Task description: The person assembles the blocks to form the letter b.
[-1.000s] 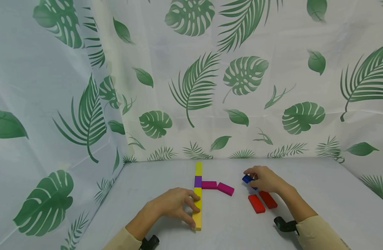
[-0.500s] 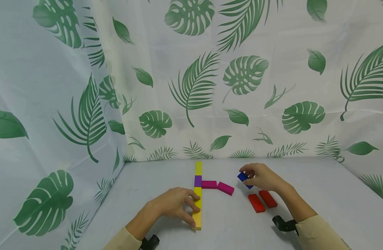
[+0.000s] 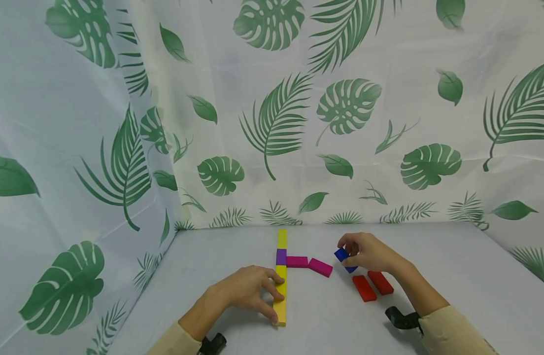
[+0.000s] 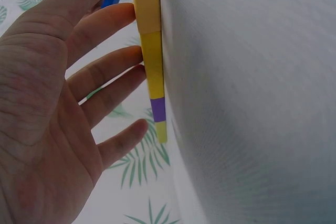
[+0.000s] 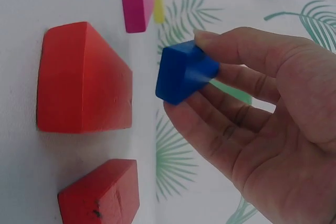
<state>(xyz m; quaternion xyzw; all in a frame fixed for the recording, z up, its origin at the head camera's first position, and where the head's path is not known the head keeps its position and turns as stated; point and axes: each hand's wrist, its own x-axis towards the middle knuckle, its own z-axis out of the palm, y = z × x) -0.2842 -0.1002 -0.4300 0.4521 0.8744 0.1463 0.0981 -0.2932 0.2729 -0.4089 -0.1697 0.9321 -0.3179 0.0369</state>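
My left hand (image 3: 250, 287) spreads over the near end of a row of blocks. Its fingertips touch two yellow blocks (image 4: 153, 66), and the thumb lies at the row's near end. Beyond them in line come a purple block (image 3: 281, 257) and a lighter yellow block (image 3: 282, 239). Between thumb and fingers my right hand (image 3: 373, 251) pinches a blue block (image 5: 178, 72), held tilted above the table. Left of it, one magenta block (image 3: 297, 262) extends sideways from the purple one; a second magenta block (image 3: 321, 267) sits angled at its end.
Two red blocks (image 3: 364, 289) (image 3: 380, 282) lie side by side below the right hand. A leaf-printed curtain (image 3: 294, 192) rises behind the white table (image 3: 325, 320) and along its left. Black devices (image 3: 402, 318) are strapped at both wrists.
My right hand has carried the blue block left, away from the red blocks, rising and then dipping slightly. The left hand and the row stay where they were.
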